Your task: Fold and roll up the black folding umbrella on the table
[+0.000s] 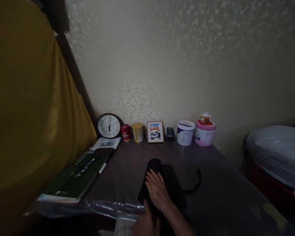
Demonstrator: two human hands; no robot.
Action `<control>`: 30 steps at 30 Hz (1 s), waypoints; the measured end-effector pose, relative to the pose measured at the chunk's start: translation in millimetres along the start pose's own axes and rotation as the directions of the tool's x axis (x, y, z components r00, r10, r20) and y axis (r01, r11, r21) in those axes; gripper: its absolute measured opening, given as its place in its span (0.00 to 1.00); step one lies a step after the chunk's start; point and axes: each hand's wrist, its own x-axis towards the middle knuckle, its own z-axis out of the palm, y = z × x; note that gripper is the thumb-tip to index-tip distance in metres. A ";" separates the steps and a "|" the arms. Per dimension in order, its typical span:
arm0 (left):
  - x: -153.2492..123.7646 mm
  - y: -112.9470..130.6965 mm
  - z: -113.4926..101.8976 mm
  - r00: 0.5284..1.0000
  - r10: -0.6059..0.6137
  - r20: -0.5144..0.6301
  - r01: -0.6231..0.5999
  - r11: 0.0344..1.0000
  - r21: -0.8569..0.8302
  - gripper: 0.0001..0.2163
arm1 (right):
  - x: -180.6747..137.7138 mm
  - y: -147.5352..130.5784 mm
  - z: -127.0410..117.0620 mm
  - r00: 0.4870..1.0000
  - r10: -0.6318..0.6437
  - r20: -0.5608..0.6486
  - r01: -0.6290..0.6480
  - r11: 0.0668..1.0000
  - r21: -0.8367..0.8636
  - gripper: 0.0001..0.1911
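Note:
A black fabric bundle, rolled or folded, lies near the front edge of the table; its exact kind cannot be made out in the dim light. A thin black strap runs from its right side and curls on the tabletop. My right hand lies flat across the top of the bundle, fingers stretched out and close together. At the near end is my left hand, index finger straight along the left side and thumb on the other, with the fabric between them. The picture's bottom edge cuts off part of this hand.
Along the wall stand a clock, a red can, a yellow-lidded can, a panda picture, a small black device and two tubs. A green book lies left, beside a yellow curtain.

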 end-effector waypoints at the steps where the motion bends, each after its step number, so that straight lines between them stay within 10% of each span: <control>1: 1.0 -1.9 2.0 1.000 0.007 0.006 -0.007 1.000 -0.015 0.30 | -2.6 -2.9 -1.6 1.000 -0.009 0.013 0.009 1.000 0.014 0.17; 6: 7.7 -22.7 1.8 0.987 0.160 0.016 -0.154 0.966 -0.207 0.34 | -19.4 -14.7 -5.9 0.996 -0.059 0.065 0.055 0.997 0.061 0.16; 9: 12.7 -41.5 -16.5 0.889 0.458 -0.006 -0.429 0.827 -0.363 0.30 | -34.1 -21.0 -6.1 0.993 -0.081 0.085 0.073 0.993 0.089 0.14; 11: 16.0 -49.3 -34.1 0.887 0.460 0.040 -0.407 0.820 -0.403 0.22 | -43.0 -24.5 -5.8 0.993 -0.078 0.087 0.069 0.992 0.107 0.13; 14: 21.6 -44.6 -56.0 0.935 0.303 -0.182 -0.348 0.884 -0.313 0.16 | -50.5 -27.0 -4.7 0.994 -0.076 0.076 0.068 0.992 0.104 0.15; 17: 33.6 -22.8 -61.9 0.841 0.441 -0.313 -0.523 0.811 -0.261 0.19 | -52.1 -25.9 -1.6 0.991 -0.108 0.084 0.103 0.993 0.060 0.18; 23: 85.1 7.9 -51.7 0.723 0.665 -0.187 -0.691 0.697 -0.191 0.19 | -52.9 -24.8 0.3 0.996 -0.080 0.030 0.077 0.993 0.095 0.14; 30: 138.3 10.1 -46.5 0.727 0.655 -0.204 -0.685 0.710 -0.160 0.19 | -53.7 -27.1 -6.6 0.998 -0.054 0.035 0.049 0.990 0.130 0.12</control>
